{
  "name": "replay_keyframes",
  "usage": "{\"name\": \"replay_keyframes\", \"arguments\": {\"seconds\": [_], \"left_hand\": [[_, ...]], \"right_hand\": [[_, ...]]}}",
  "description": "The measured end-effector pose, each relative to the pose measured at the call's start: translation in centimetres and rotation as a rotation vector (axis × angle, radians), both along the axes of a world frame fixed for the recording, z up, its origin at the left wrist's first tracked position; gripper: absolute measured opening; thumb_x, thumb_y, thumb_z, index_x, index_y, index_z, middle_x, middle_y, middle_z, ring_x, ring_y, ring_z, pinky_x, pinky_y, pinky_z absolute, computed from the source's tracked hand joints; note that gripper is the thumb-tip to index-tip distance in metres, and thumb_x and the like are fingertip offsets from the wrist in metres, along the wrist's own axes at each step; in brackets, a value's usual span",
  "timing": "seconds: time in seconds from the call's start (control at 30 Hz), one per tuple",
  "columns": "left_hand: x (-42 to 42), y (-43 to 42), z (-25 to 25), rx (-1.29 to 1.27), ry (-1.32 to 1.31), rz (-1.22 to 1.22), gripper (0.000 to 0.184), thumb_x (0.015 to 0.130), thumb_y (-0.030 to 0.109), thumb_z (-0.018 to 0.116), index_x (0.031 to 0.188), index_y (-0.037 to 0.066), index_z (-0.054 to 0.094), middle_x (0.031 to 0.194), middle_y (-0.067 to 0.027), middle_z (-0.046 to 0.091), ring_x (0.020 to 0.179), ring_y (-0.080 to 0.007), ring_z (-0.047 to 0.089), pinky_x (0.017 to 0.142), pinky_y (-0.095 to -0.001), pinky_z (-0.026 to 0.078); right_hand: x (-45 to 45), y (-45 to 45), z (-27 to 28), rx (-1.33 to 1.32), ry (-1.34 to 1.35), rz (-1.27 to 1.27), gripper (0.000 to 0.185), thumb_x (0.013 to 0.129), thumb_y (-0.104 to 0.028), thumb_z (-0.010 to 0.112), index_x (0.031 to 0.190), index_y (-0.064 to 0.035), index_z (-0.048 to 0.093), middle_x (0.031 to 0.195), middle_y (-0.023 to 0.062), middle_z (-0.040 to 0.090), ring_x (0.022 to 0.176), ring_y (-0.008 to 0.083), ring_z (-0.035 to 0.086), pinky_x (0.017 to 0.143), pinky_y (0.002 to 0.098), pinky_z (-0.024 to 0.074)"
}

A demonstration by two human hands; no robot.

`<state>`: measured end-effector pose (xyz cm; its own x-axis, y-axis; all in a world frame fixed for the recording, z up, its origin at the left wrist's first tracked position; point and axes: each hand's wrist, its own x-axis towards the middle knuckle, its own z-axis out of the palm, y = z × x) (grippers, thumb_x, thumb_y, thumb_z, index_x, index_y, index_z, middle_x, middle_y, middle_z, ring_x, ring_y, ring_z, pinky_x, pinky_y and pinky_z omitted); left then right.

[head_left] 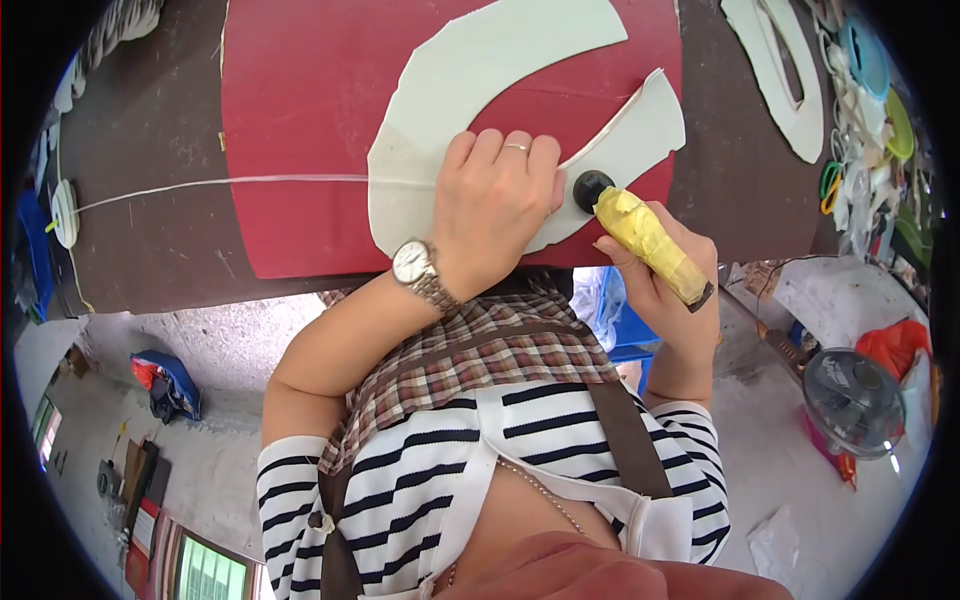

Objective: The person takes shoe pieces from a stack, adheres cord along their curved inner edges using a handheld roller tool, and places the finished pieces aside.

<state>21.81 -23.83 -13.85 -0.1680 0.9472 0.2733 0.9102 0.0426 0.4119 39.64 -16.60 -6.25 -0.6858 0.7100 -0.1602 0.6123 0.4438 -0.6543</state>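
A cream, horseshoe-shaped piece of sheet material [420, 130] lies on a red board [300, 120], its right arm showing a folded-looking edge. My left hand [500, 200], with a watch on the wrist, rests on the lower part of this piece, fingers curled down at its inner edge. Exactly what the fingertips pinch is hidden. In my right hand [665, 265] is a hammer [640, 235] with a yellow-wrapped handle. Its round black head is over the piece's right arm, close beside my left fingers. A thin white tape [270, 179] runs under my left hand from a white roll [65, 213].
The red board lies on a dark brown table [150, 120]. Another cream cut piece [790, 100] is at the upper right. Scissors [829, 187], a blue ring-shaped item [864, 55] and other clutter crowd the right edge. A fan [853, 403] stands below right.
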Motion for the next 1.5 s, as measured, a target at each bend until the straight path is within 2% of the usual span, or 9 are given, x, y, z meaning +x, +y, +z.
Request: {"name": "replay_keyframes", "arguments": {"seconds": [0.37,0.6,0.67,0.83,0.93,1.03,1.2,1.23,1.5], "left_hand": [[-0.9,-0.6,-0.1,0.130,-0.215,-0.070,0.024,0.084,0.007,0.072,0.107,0.007,0.066,0.086,-0.0052,0.063,0.081,-0.0235,0.061,0.074,-0.0375,0.045],[-1.3,-2.1,-0.5,0.095,-0.208,-0.174,0.031,0.076,0.003,0.070,0.107,0.004,0.070,0.094,-0.0059,0.062,0.082,-0.0234,0.060,0.076,-0.0376,0.045],[-0.9,-2.2,0.0,0.050,-0.101,-0.209,0.033,0.075,0.005,0.067,0.108,0.002,0.070,0.096,-0.0066,0.062,0.084,-0.0228,0.059,0.076,-0.0379,0.046],[-0.8,-3.0,0.8,-0.025,0.084,-0.293,0.035,0.077,0.009,0.063,0.109,-0.003,0.069,0.102,-0.0091,0.061,0.089,-0.0218,0.058,0.076,-0.0388,0.046],[-2.4,-2.8,0.3,0.003,-0.206,-0.189,0.035,0.077,0.007,0.065,0.111,0.003,0.072,0.100,-0.0036,0.062,0.092,-0.0213,0.059,0.088,-0.0417,0.044],[-2.0,-3.1,0.5,-0.017,-0.201,-0.172,0.035,0.074,0.005,0.069,0.108,0.011,0.075,0.095,0.0000,0.063,0.095,-0.0220,0.059,0.093,-0.0437,0.039],[-2.8,-3.0,-0.1,0.043,-0.217,-0.186,0.035,0.071,0.004,0.073,0.105,0.012,0.075,0.096,-0.0004,0.063,0.094,-0.0235,0.059,0.091,-0.0427,0.040],[-3.1,-3.3,-0.1,0.037,-0.260,-0.191,0.036,0.071,0.004,0.074,0.106,0.011,0.075,0.097,-0.0003,0.063,0.094,-0.0236,0.058,0.092,-0.0428,0.040],[-4.4,-4.2,0.9,-0.021,-0.115,-0.181,0.043,0.075,0.007,0.073,0.117,0.011,0.073,0.110,-0.0041,0.062,0.108,-0.0264,0.058,0.100,-0.0459,0.040]], "right_hand": [[-0.3,-0.2,-0.6,0.017,0.039,-0.044,0.028,0.084,-0.025,0.083,0.089,-0.0050,0.065,0.069,0.0142,0.066,0.060,0.0368,0.065,0.050,0.0361,0.0484],[-1.0,0.7,0.5,-0.128,0.242,-0.145,0.024,0.089,-0.015,0.079,0.104,0.0015,0.070,0.072,0.0040,0.063,0.062,0.0064,0.053,0.055,0.0232,0.0424],[-1.4,-0.1,0.2,-0.147,0.414,-0.272,0.023,0.088,-0.014,0.079,0.103,0.0019,0.070,0.078,0.0056,0.066,0.063,0.0090,0.057,0.056,0.0245,0.0444],[-1.8,1.2,0.4,-0.033,0.002,0.009,0.026,0.083,-0.015,0.082,0.100,-0.0015,0.068,0.082,0.0122,0.069,0.067,0.0292,0.067,0.060,0.0333,0.0521],[-2.2,0.3,0.6,0.039,0.246,-0.146,0.027,0.082,-0.018,0.083,0.098,-0.0033,0.066,0.078,0.0138,0.067,0.067,0.0343,0.067,0.059,0.0347,0.0519],[-2.4,0.6,0.5,0.041,-0.075,0.098,0.027,0.081,-0.016,0.083,0.098,-0.0037,0.066,0.079,0.0151,0.067,0.070,0.0349,0.068,0.059,0.0367,0.0528],[-2.3,0.8,-0.4,-0.008,0.146,0.084,0.032,0.076,-0.014,0.081,0.101,-0.0031,0.063,0.076,0.0123,0.066,0.065,0.0323,0.067,0.055,0.0376,0.0508],[-2.5,0.4,0.3,0.047,-0.105,0.148,0.034,0.075,-0.015,0.082,0.099,-0.0033,0.062,0.076,0.0117,0.066,0.064,0.0313,0.067,0.053,0.0377,0.0497],[-2.9,0.4,0.1,-0.047,-0.004,0.049,0.032,0.078,-0.019,0.084,0.094,-0.0040,0.061,0.074,0.0121,0.067,0.064,0.0318,0.068,0.053,0.0369,0.0499]]}}
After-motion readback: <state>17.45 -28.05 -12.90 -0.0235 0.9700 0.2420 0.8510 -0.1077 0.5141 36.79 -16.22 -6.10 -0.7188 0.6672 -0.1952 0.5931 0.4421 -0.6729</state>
